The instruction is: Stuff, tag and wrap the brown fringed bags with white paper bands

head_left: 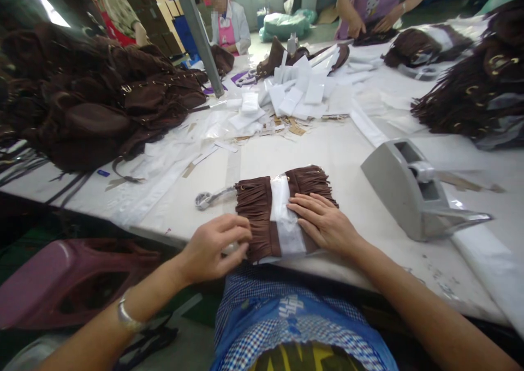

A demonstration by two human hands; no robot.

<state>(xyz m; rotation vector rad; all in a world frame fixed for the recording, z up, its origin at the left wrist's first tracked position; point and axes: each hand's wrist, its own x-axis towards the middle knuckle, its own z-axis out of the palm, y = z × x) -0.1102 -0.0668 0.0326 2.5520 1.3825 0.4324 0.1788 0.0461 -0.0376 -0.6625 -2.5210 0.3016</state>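
A dark brown fringed bag point(257, 215) lies flat on the table in front of me, with a white wrap point(280, 196) round its middle and clear plastic below it. My right hand point(325, 221) rests flat on the bag's right half, fingers stretched out over the fringe and the wrap's edge. At the bag's lower left edge is my left hand point(221, 245), its fingers loosely curled and the thumb apart from them; a pale patch shows in the gap. From the bag's upper left side reaches a plastic-wrapped strap end point(204, 199) with a ring-like shape.
A grey tape dispenser point(403, 191) stands to the right. Brown bags point(90, 103) are heaped at left; more fringed bags point(470, 87) lie at right. White packets point(301, 87) and paper scraps cover the table's middle. A metal post point(200, 38) rises there. Several people work beyond.
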